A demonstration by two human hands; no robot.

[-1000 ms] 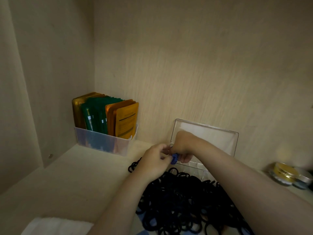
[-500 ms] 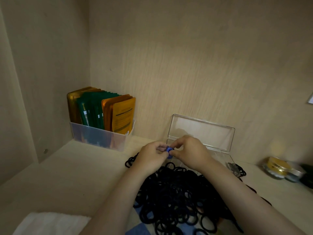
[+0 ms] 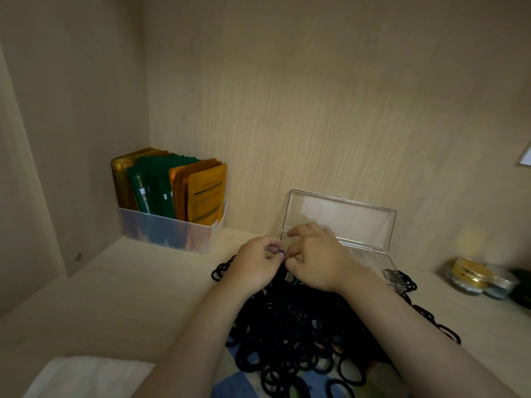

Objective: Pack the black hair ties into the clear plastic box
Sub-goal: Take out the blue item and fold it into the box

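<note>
Both bare forearms reaching in from the lower edge, meeting above the pile. Left hand [image 3: 255,264] curled, knuckles up, thumb and forefinger pressed together on a small blue-violet bit [image 3: 280,252]; right hand [image 3: 316,261] facing it, fingertips pinching the same bit, other fingers bent and slightly raised. Whether this bit is a hair tie, cannot tell.

Pale wooden shelf [image 3: 129,297] inside a cupboard of the same light wood, back wall and left wall meeting in a corner. Dim, warm light.

Large heap of black elastic hair ties [image 3: 301,334] on the shelf, directly under and in front of the hands, spilling to the right. Clear rectangular plastic box [image 3: 359,254] just behind the heap, near the back wall, lid standing open; a few ties touching its right end. Translucent bin with green and orange foil sachets [image 3: 172,202] in the left corner. Small round gold-lidded jars [image 3: 471,275] at the far right. White cloth [image 3: 86,377] at the lower left edge.

Free shelf room between bin and heap, and left of the heap.
</note>
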